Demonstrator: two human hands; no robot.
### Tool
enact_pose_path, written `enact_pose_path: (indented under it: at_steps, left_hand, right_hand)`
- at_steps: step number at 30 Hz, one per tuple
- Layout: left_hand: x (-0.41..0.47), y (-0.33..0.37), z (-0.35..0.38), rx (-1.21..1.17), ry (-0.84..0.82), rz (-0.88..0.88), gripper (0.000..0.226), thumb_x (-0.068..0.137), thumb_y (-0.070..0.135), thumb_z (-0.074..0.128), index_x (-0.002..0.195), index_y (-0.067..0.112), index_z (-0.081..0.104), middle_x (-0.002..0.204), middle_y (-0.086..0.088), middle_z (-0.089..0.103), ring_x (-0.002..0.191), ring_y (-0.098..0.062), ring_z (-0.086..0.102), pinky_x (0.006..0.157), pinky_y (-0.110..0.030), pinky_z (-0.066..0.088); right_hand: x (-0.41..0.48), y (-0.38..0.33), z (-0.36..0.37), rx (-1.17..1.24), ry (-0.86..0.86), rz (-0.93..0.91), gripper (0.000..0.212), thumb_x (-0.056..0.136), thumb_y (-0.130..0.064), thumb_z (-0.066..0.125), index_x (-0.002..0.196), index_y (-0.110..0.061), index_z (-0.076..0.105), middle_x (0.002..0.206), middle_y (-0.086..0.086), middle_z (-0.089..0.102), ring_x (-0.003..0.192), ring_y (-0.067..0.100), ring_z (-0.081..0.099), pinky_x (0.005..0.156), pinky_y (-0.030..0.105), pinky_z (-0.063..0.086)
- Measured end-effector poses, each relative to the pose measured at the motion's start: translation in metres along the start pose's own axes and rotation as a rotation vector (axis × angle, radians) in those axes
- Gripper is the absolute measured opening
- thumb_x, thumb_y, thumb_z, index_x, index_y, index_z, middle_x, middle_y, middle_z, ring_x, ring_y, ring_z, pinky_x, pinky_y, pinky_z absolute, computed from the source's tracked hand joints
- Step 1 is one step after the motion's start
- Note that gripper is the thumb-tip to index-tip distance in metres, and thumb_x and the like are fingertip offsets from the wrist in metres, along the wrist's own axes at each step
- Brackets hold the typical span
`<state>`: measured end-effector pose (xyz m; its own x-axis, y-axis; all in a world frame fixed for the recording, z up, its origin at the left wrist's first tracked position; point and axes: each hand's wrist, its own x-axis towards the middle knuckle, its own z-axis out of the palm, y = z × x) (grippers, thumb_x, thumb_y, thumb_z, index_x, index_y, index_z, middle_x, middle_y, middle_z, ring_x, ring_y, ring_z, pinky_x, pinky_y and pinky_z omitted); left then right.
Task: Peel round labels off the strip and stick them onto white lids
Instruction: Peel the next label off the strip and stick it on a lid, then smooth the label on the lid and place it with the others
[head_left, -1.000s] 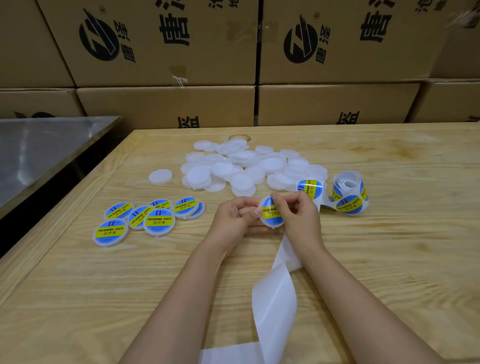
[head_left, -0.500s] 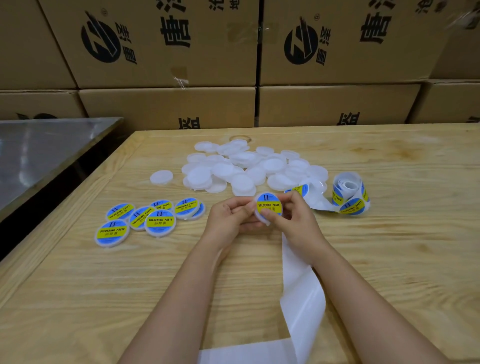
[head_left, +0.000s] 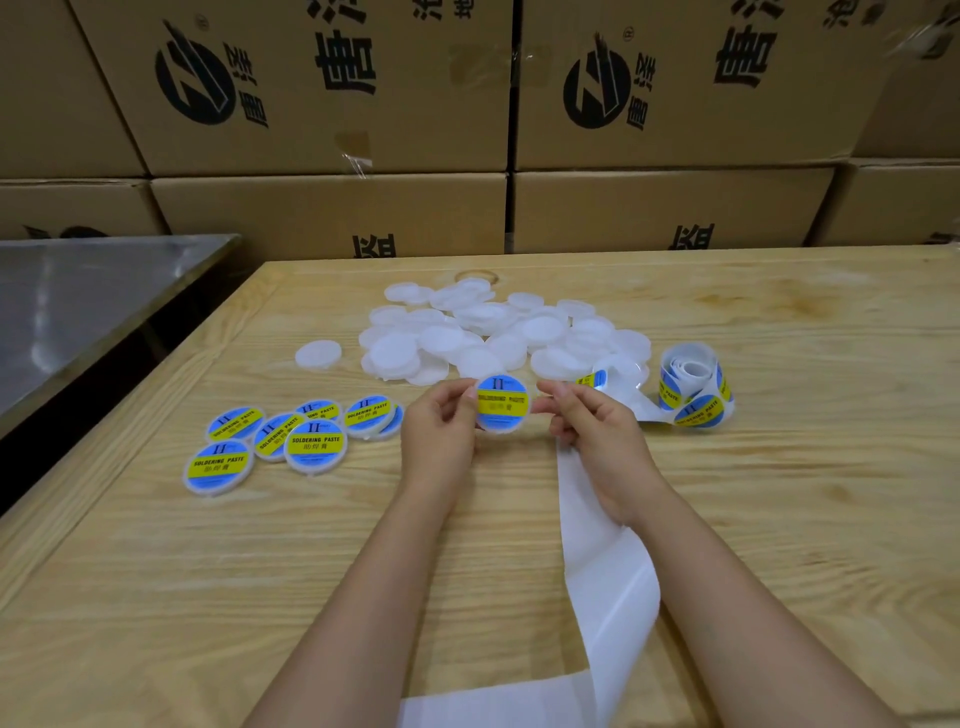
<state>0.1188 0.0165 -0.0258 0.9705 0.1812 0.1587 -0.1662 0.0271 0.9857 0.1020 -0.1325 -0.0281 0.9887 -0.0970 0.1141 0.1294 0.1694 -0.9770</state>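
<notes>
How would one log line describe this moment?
step: lid labelled | left hand: pinches lid | right hand: beside lid, strip under it | done lids left, blank lids behind

The right hand (head_left: 597, 441) comes off the label (head_left: 502, 401), sliding out to the lid's (head_left: 500, 429) right rim, opposite the left hand's (head_left: 439, 431) pinch. Whole label face showing now, turned level. Below the grip, the bare backing strip (head_left: 608, 582) has swung right.

Two bare hands: left hand (head_left: 440, 439), right hand (head_left: 597, 444); slim bare forearms (head_left: 737, 597), short plain fingernails.
</notes>
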Motion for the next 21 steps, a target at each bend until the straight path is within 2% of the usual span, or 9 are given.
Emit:
enact_pose_path:
  at_steps: [1, 3, 5, 7, 10, 15, 18, 21]
  left_hand:
    - [0.001, -0.001, -0.002, 0.064, 0.075, 0.056, 0.012, 0.093, 0.008, 0.053, 0.092, 0.014, 0.063, 0.078, 0.005, 0.065, 0.072, -0.012, 0.060, 0.064, -0.019, 0.048]
    - [0.004, 0.001, -0.012, 0.196, 0.221, 0.159, 0.011, 0.093, 0.011, 0.053, 0.093, 0.018, 0.062, 0.076, 0.014, 0.061, 0.076, -0.013, 0.058, 0.064, -0.014, 0.043]
    - [0.009, 0.004, -0.025, 0.341, 0.355, 0.223, 0.012, 0.094, 0.016, 0.051, 0.095, 0.017, 0.063, 0.072, 0.016, 0.057, 0.077, -0.018, 0.056, 0.071, -0.022, 0.039]
    - [0.016, 0.007, -0.040, 0.507, 0.492, 0.249, 0.017, 0.094, 0.020, 0.049, 0.100, 0.015, 0.064, 0.075, 0.007, 0.061, 0.080, -0.025, 0.056, 0.087, -0.032, 0.032]
    - [0.027, 0.008, -0.065, 0.671, 0.648, 0.151, 0.023, 0.096, 0.026, 0.042, 0.106, 0.018, 0.062, 0.091, -0.005, 0.069, 0.089, -0.030, 0.058, 0.090, -0.034, 0.020]
    - [0.027, 0.001, -0.082, 0.823, 0.680, 0.044, 0.031, 0.095, 0.023, 0.040, 0.120, 0.017, 0.057, 0.105, -0.005, 0.068, 0.100, -0.030, 0.054, 0.093, -0.042, 0.024]
    - [0.028, -0.002, -0.084, 0.929, 0.666, 0.030, 0.035, 0.093, 0.022, 0.047, 0.128, 0.018, 0.053, 0.122, -0.010, 0.059, 0.112, -0.032, 0.046, 0.092, -0.043, 0.024]
    - [0.028, 0.001, -0.077, 0.930, 0.643, 0.152, 0.035, 0.091, 0.019, 0.052, 0.126, 0.017, 0.056, 0.126, -0.010, 0.056, 0.113, -0.033, 0.044, 0.088, -0.042, 0.026]
  right_hand:
    - [0.000, -0.001, 0.000, 0.005, 0.011, 0.012, 0.016, 0.092, -0.026, 0.055, 0.098, -0.020, 0.069, 0.089, -0.003, 0.072, 0.062, 0.005, 0.047, 0.062, 0.013, 0.041]
    - [0.000, -0.002, -0.001, 0.024, 0.036, 0.034, 0.017, 0.093, -0.026, 0.054, 0.100, -0.020, 0.068, 0.094, -0.001, 0.071, 0.064, 0.005, 0.050, 0.064, 0.016, 0.040]
    - [0.000, -0.003, -0.002, 0.042, 0.046, 0.043, 0.018, 0.094, -0.026, 0.053, 0.099, -0.019, 0.068, 0.094, -0.001, 0.071, 0.065, 0.006, 0.051, 0.065, 0.018, 0.039]
    - [0.000, -0.003, -0.002, 0.037, 0.042, 0.045, 0.018, 0.095, -0.026, 0.052, 0.097, -0.020, 0.069, 0.091, -0.001, 0.071, 0.065, 0.006, 0.051, 0.065, 0.019, 0.039]
    - [0.000, -0.003, -0.001, 0.026, 0.043, 0.049, 0.020, 0.095, -0.025, 0.050, 0.094, -0.019, 0.069, 0.085, -0.003, 0.071, 0.063, 0.005, 0.052, 0.063, 0.016, 0.040]
    - [0.000, -0.005, -0.003, 0.086, 0.041, 0.068, 0.023, 0.098, -0.022, 0.045, 0.096, -0.015, 0.067, 0.083, 0.000, 0.070, 0.063, 0.007, 0.053, 0.062, 0.017, 0.041]
    - [0.000, -0.007, -0.003, 0.128, 0.045, 0.077, 0.026, 0.099, -0.023, 0.043, 0.095, -0.012, 0.067, 0.081, 0.001, 0.069, 0.062, 0.008, 0.052, 0.060, 0.017, 0.041]
    - [0.000, -0.009, -0.002, 0.164, 0.067, 0.105, 0.030, 0.100, -0.027, 0.041, 0.094, -0.011, 0.066, 0.079, 0.002, 0.068, 0.060, 0.008, 0.052, 0.058, 0.017, 0.041]
